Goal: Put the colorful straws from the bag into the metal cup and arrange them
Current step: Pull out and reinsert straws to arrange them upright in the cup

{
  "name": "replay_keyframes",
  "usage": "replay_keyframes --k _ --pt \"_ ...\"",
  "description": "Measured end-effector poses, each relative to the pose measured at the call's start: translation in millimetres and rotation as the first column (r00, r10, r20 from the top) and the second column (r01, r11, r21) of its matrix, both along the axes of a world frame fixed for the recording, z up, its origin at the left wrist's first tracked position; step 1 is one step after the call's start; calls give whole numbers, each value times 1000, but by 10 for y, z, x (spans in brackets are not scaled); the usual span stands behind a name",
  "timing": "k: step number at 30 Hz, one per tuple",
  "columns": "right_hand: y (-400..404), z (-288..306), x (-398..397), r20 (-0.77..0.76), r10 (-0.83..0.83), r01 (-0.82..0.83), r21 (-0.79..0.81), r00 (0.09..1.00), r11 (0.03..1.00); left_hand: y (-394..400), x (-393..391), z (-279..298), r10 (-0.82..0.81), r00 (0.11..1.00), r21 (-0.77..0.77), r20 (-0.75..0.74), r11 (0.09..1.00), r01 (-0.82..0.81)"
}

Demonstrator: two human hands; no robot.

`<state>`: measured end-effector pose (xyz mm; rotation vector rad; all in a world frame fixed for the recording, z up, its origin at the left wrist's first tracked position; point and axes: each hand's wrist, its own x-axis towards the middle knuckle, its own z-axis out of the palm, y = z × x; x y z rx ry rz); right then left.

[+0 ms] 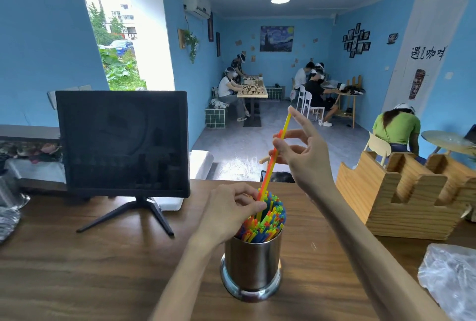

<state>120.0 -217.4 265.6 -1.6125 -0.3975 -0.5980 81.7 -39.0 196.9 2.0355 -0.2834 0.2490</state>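
A shiny metal cup (252, 266) stands on the wooden counter (103, 269), packed with many colorful straws (268, 220) in blue, green, yellow and orange. My right hand (301, 150) pinches an orange straw and a yellow straw (273, 163) high above the cup, and their lower ends dip into the bundle. My left hand (231, 207) sits at the cup's left rim, fingers curled around the straws at the top of the bundle. A crumpled clear plastic bag (449, 277) lies at the right edge of the counter.
A dark monitor (123, 142) on a tripod stand stands at the left rear of the counter. A wooden slotted holder (409, 194) sits at the right rear. Glassware (10, 199) stands at the far left. Several people sit at tables in the blue room beyond.
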Motion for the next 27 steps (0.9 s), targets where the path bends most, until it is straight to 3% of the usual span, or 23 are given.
replay_keyframes --k 2,5,7,9,15,17,20,23,25,27 --pt "-17 32 -10 64 -29 32 -38 998 999 13 20 -3 17 998 13 55 1000 -17" --pt "-1 -8 -77 148 -66 79 -84 987 993 94 66 -14 112 987 -102 113 990 -101" --pt "35 -111 -102 151 -63 82 -125 986 989 184 125 -45 204 976 -188 80 964 -186" --pt "53 -235 -108 125 -55 71 -128 991 989 258 180 -113 240 971 -167 19 958 -234" --pt "-59 -264 -114 133 -92 71 157 987 985 291 215 -362 206 978 -117 -39 971 -210" --pt "-100 -215 -114 145 -110 83 180 983 980 284 216 -386 212 977 -129 -38 968 -215" --pt "-59 -313 -153 118 -98 104 -38 988 994 284 217 -387 231 973 -151 2 962 -228" --pt "56 -612 -219 87 -89 114 -344 992 932 277 253 -359 272 961 -148 40 953 -264" --pt "89 -775 -257 55 -92 108 -519 994 848 249 330 -296 307 951 -74 45 950 -304" --pt "73 -865 -274 16 -108 97 -588 994 803 218 441 -237 281 960 45 -14 959 -280"
